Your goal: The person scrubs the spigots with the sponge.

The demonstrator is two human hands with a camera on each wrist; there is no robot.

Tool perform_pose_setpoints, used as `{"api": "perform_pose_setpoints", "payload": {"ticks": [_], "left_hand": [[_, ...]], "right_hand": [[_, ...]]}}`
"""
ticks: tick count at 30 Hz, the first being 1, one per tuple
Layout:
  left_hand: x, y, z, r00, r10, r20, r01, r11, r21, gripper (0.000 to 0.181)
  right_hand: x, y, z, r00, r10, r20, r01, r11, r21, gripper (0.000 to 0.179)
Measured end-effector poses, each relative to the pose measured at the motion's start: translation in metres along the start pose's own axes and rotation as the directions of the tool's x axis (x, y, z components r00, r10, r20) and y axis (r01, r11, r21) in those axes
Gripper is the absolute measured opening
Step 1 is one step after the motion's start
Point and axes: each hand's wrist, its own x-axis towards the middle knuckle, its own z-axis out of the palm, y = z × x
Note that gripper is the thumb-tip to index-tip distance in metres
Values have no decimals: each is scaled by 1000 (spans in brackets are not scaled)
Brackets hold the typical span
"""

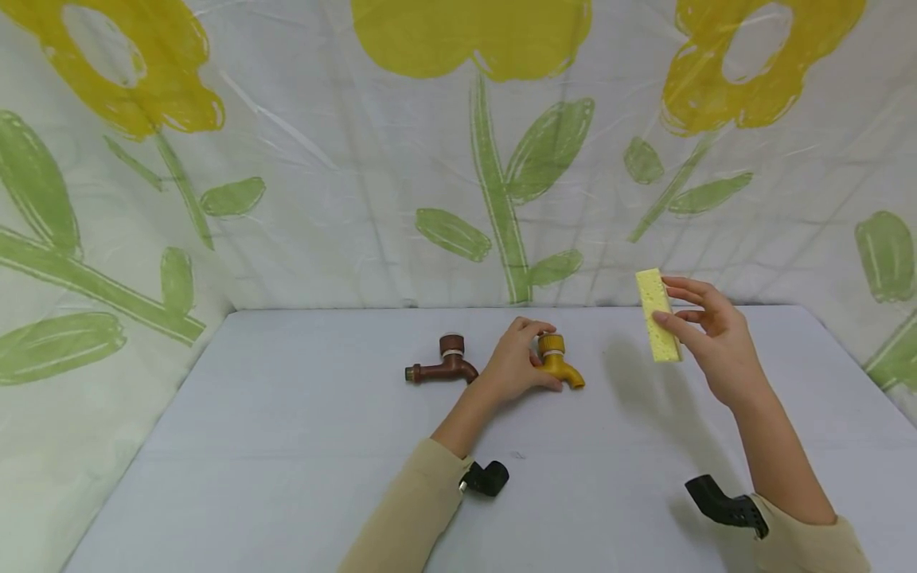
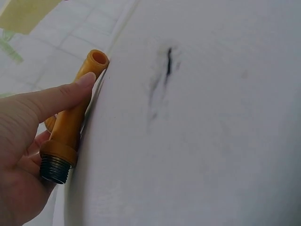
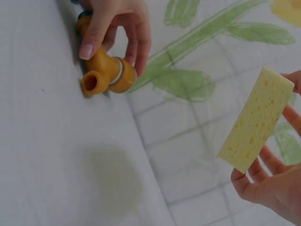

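My left hand (image 1: 510,364) grips a yellow tap (image 1: 559,366) on the table, thumb on the near side and fingers round the back. In the left wrist view the thumb lies along the body of the tap (image 2: 70,120), whose dark threaded end and round spout opening both show. Raised over the table on the right, my right hand (image 1: 722,350) pinches a pale yellow sponge (image 1: 657,315) between thumb and fingers. The right wrist view shows the porous face of the sponge (image 3: 258,117). A brown tap (image 1: 444,369) lies left of my left hand, its spout end partly behind that hand.
The white-covered table (image 1: 286,446) meets a hanging sheet (image 1: 315,239) with yellow flowers and green leaves at its far edge. A black wrist-worn device (image 1: 487,479) sits at the left sleeve, another black device (image 1: 723,505) at the right sleeve.
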Motion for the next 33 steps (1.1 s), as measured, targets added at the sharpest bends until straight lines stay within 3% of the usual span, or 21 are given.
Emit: {"api": "perform_pose_setpoints", "payload": {"ticks": [7,12,17,22,28,33], "left_hand": [[-8,-3,-9,1000,4,-29,-5,999,-40,81],[-22,-9,-22,999,-18,-42,13,993,-120,75],[-38,-14,-39,997,-19,-70,6,984,-175,69],[-55,-18,-61,993,-28,-111,9,984,-177,62],[-73,-26,-87,982,-44,-181,3,976,-220,52],[-82,-36,-100,973,-66,-222,24,982,-186,49]], "right_hand": [[0,-1,3,1000,-6,11,6,1000,24,49],[0,-2,6,1000,-8,25,7,999,42,47],[-1,-1,11,999,-8,46,7,1000,31,45],[-3,0,18,998,-15,69,14,1000,22,45],[-3,-5,28,994,-33,99,32,999,15,44],[-3,-10,37,991,-50,122,48,999,18,44]]}}
